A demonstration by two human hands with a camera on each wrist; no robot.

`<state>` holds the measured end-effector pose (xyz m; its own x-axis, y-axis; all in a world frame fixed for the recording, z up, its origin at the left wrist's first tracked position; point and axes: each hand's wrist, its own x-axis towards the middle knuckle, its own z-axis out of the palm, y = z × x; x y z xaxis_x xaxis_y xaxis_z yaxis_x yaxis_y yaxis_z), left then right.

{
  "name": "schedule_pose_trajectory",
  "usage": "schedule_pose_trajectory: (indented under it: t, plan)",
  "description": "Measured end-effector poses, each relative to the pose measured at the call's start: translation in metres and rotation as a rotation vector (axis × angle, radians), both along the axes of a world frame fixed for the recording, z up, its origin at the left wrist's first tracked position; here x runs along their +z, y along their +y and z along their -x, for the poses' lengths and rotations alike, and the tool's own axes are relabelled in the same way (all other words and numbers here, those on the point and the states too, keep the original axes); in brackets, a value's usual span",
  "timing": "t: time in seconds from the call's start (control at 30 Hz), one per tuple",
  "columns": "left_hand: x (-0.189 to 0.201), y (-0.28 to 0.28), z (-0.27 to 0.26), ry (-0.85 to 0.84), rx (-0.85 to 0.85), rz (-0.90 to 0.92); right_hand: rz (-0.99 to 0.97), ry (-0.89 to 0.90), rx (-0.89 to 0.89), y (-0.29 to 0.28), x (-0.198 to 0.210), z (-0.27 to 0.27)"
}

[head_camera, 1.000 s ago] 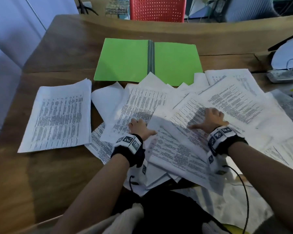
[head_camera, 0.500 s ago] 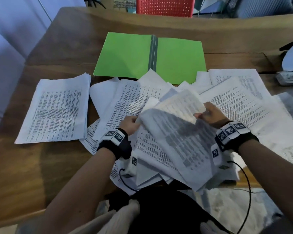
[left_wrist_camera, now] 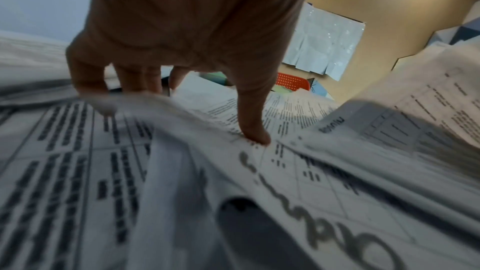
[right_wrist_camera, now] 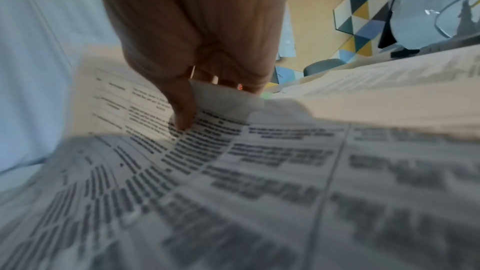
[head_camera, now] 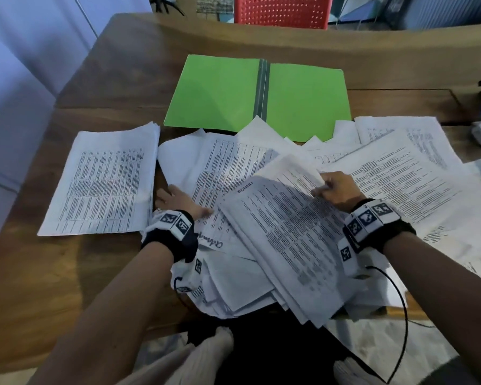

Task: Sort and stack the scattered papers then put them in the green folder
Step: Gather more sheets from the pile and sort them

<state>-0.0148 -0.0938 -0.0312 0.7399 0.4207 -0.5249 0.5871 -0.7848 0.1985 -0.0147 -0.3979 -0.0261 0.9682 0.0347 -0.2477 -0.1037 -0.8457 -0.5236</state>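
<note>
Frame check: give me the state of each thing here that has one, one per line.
Folder: open, flat on table, nothing filed in it.
Left stack: squared up, apart from the mess.
Loose papers: scattered, overlapping.
Lifted sheets: raised off the pile, curling.
Right hand: pinches the lifted sheets' edge.
Left hand: fingers spread, presses on papers.

Green folder, white papers w/ black print, red chair, brown table
</note>
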Motion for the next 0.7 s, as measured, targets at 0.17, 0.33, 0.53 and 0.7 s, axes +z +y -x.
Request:
schedule_pose_trajectory:
  t: [0.17,0.33,0.53,0.7]
  plan:
    - [0.003,-0.011,0.004,-0.073,-0.074,-0.064,0.193,-0.037,0.225,0.02,0.01,-0.011]
    - [0.015,0.005,-0.017,-0.218,-0.44,-0.006,0.246,-0.258,0.457,0.057,0.036,-0.026]
    - [0.042,-0.005,-0.025,-0.572,-0.721,0.114,0.344,-0.292,0.572,0.101,0.061,-0.041]
    - [0.017,0.014,-0.033,-0.753,-0.172,0.279,0.182,-0.109,0.236,0.093,0.059,-0.043]
